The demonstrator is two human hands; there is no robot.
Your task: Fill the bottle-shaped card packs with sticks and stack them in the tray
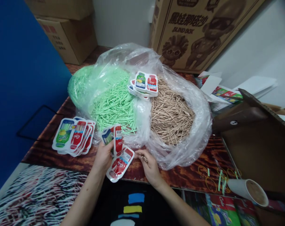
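Note:
My left hand grips a double pouch printed with a red Cola jar and a green Sprite jar, folded so its red half hangs toward me. Closed around several short brown sticks, my right hand is just right of the pouch, its fingertips close to the pouch edge. Behind the hands, a clear plastic bag holds loose green sticks, and beside it another holds brown sticks. A stack of flat pouches rests between these two heaps. More pouches lie overlapped at the left, sticks showing inside.
A large printed cardboard box stands at the back, other cartons at back left. On the right are an open carton, a tipped paper cup, and rubber bands with a few green sticks. A blue panel borders the left.

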